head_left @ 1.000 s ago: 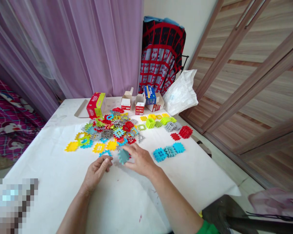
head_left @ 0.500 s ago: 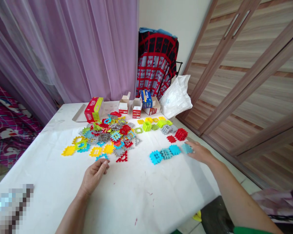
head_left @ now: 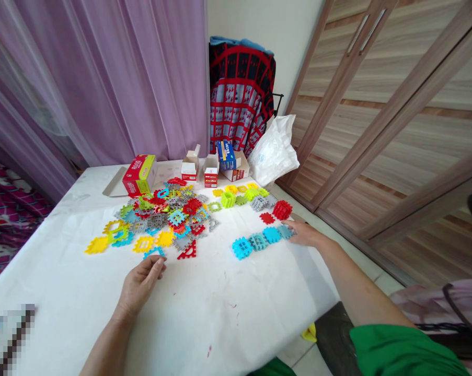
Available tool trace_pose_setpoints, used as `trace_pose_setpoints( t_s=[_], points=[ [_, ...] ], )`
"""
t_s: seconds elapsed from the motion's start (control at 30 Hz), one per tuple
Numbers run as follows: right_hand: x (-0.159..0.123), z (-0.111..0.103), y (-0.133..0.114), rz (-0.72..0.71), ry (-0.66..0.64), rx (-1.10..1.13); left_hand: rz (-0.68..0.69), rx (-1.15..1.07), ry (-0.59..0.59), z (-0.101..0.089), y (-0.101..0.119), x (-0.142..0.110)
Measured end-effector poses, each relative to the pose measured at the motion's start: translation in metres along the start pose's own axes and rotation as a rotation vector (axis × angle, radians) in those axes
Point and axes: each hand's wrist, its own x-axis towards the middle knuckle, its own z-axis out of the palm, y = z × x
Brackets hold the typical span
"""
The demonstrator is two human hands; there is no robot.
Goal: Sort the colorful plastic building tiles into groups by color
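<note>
Now extends the row of blue tiles [head_left: 272, 235], right of centre, with the teal toothed tile [head_left: 286, 231], a second ago beside the pile [head_left: 157, 219]. Touches it with slightly parted right hand [head_left: 304, 233]; cannot tell whether gripping. Curls left hand [head_left: 139, 284], seemingly empty, left of centre.

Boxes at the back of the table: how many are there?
5: from left, a red-and-yellow box, an open box, a second open box, a blue box, and an open one partly hidden by it, near the white bag. Others could be hidden.
</note>
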Motion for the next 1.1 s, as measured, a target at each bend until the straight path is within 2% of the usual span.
trace_pose_setpoints(
  t_s=[0.1, 0.23, 0.3, 0.4, 0.47, 0.6, 0.9, 1.1],
  points=[
    [-0.005, -0.003, -0.003, 0.041, -0.072, 0.028, 0.011, 0.009, -0.002, 0.000, -0.001, 0.000],
    [-0.015, -0.010, -0.020, 0.113, -0.050, -0.084, 0.023, 0.018, -0.018, -0.002, -0.001, 0.001],
    [-0.020, -0.014, -0.033, 0.064, -0.008, -0.117, 0.018, 0.014, -0.029, -0.002, -0.001, 0.001],
    [-0.022, -0.018, -0.056, -0.123, 0.009, -0.126, 0.009, 0.001, -0.031, -0.002, -0.003, 0.001],
    [-0.020, -0.022, -0.069, -0.197, -0.032, -0.132, 0.004, -0.006, -0.032, -0.001, -0.004, 0.001],
    [-0.010, -0.028, -0.088, -0.242, -0.118, -0.179, -0.006, -0.016, -0.033, -0.001, -0.004, 0.002],
    [-0.001, -0.023, -0.092, -0.295, -0.192, -0.242, -0.017, -0.046, -0.039, 0.000, -0.002, 0.001],
    [-0.005, -0.023, -0.094, -0.237, -0.199, -0.287, -0.019, -0.068, -0.030, 0.002, -0.006, -0.001]
  ],
)
